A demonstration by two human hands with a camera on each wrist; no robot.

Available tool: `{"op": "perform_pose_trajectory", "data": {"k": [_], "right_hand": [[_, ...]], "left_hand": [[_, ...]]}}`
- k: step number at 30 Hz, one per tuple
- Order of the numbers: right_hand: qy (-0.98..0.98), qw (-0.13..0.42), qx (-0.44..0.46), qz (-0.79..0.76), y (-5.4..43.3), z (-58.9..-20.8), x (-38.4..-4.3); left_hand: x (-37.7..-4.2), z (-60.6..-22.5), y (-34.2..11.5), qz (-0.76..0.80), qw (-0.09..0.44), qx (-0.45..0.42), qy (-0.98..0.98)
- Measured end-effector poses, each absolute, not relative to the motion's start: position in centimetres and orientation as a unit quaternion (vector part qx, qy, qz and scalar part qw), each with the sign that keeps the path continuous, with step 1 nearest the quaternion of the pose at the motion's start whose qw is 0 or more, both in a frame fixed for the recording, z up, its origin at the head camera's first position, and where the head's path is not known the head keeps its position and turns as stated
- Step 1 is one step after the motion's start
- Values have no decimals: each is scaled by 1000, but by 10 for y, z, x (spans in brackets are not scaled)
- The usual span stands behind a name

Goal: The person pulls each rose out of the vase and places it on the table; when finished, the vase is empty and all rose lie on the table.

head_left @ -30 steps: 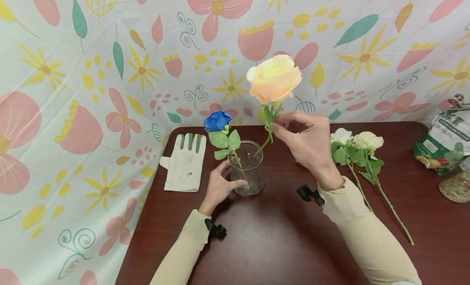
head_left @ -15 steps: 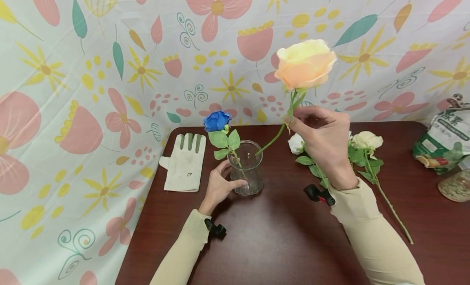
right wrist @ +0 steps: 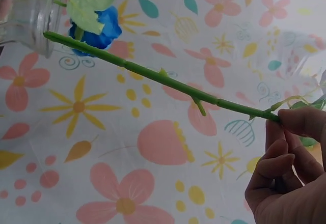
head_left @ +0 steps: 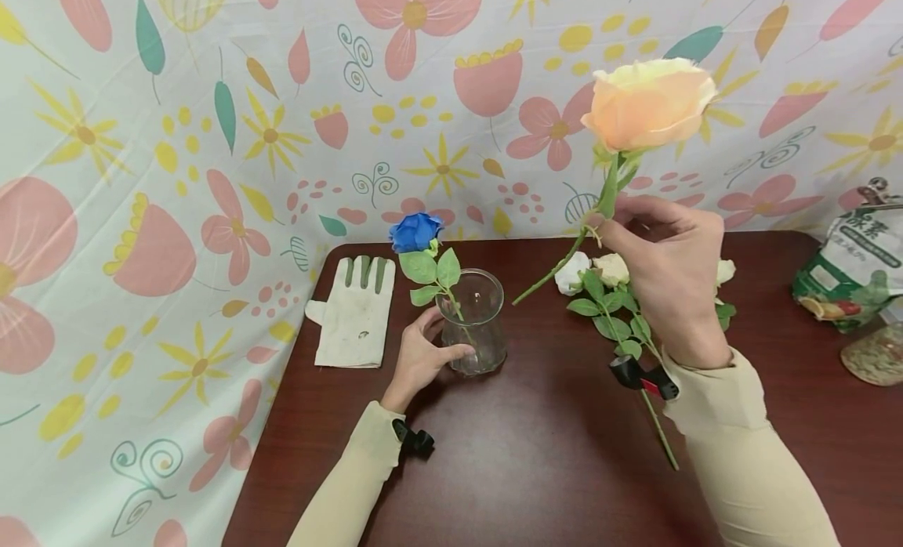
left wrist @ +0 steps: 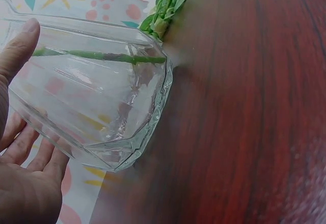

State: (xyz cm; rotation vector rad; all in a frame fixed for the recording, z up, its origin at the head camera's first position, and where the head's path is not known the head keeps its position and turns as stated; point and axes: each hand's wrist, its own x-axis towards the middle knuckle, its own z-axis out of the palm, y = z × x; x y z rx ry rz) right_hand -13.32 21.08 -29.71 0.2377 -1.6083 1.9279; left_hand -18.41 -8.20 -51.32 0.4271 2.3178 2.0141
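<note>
My left hand holds a clear glass vase near its base, thumb and fingers on either side of the glass. Inside the vase stands a blue rose with green leaves; its stem shows through the wall in the left wrist view. With thumb and fingertips my right hand pinches a peach rose by its stem, just under the leaves. That rose is up in the air to the right of the vase, bloom up, with its bare stem slanting down toward the rim.
White and cream roses lie on the dark table, partly behind my right hand. A white glove lies left of the vase. At the far right are a printed bag and a jar. Flower-patterned cloth hangs behind.
My right hand has moved right and slightly up with the peach rose. Its stem end, inside the vase mouth before, is now outside it. The left hand and vase have stayed put.
</note>
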Motion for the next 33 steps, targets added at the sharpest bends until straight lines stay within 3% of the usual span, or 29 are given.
{"op": "perform_pose_trajectory", "data": {"k": [15,33], "right_hand": [[-778,217,-22,588,242,-328,-132],[-879,38,-86,468,254,-389,-156]], "left_hand": [[-185,-512,-82,646,17,143,750],[-184,-514,-82,649,19,146,746]]}}
